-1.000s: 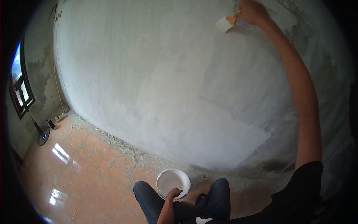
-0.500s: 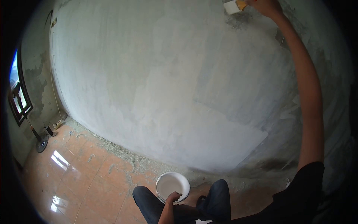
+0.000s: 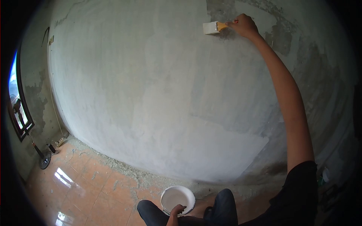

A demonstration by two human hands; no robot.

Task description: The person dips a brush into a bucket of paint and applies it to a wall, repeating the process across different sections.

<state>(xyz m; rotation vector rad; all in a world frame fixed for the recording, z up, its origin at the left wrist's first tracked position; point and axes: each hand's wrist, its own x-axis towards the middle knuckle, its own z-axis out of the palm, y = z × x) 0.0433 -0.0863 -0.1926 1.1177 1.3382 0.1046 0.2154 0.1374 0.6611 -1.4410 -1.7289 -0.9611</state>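
My right hand (image 3: 245, 26) is raised to the upper part of the wall, fingers closed round the yellow handle of a wide paintbrush (image 3: 210, 28). The brush's pale, coated bristles point left and lie against or very near the wall (image 3: 166, 79), beside a dark bare patch. Low in the view, my left hand (image 3: 178, 209) is closed on the near rim of a white bucket (image 3: 163, 194). Pale material shows inside this bucket, which sits between my knees.
Plaster debris (image 3: 128, 171) lines the foot of the wall on the tiled floor (image 3: 86, 188). On the left stand a pole with a round base (image 3: 45, 161) and a window (image 3: 22, 101). A cable runs down the corner to a power strip (image 3: 59, 142).
My right hand and the paintbrush are lower and further left in the view. The camera has tilted up slightly. My left hand stays at the bucket rim.
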